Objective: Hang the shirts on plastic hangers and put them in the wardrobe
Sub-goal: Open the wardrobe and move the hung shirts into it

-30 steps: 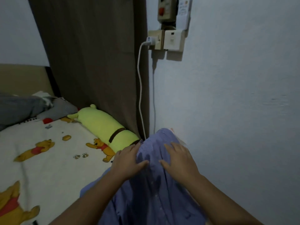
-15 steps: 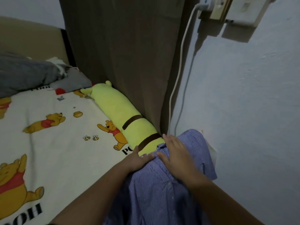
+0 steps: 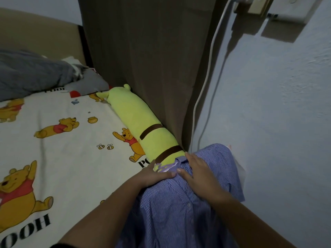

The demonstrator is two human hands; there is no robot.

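Observation:
A blue-and-white striped shirt (image 3: 180, 210) lies in front of me at the bed's right edge, its collar pointing away. A purple bit of something (image 3: 167, 167) peeks out at the collar opening; I cannot tell whether it is a hanger. My left hand (image 3: 154, 174) rests flat on the shirt's left shoulder by the collar. My right hand (image 3: 200, 178) lies flat on the right side of the collar, fingers spread. Neither hand grips the fabric. No wardrobe is in view.
The bed sheet (image 3: 59, 149) with cartoon bears spreads to the left. A long yellow-green plush bolster (image 3: 141, 126) lies along a brown curtain (image 3: 148, 56). A grey blanket (image 3: 32, 72) is at the far left. A white cable (image 3: 207, 83) hangs beside the right wall (image 3: 279, 113).
The view has tilted down and moved closer. Both hands have slid up the shirt towards the collar and now lie close together there.

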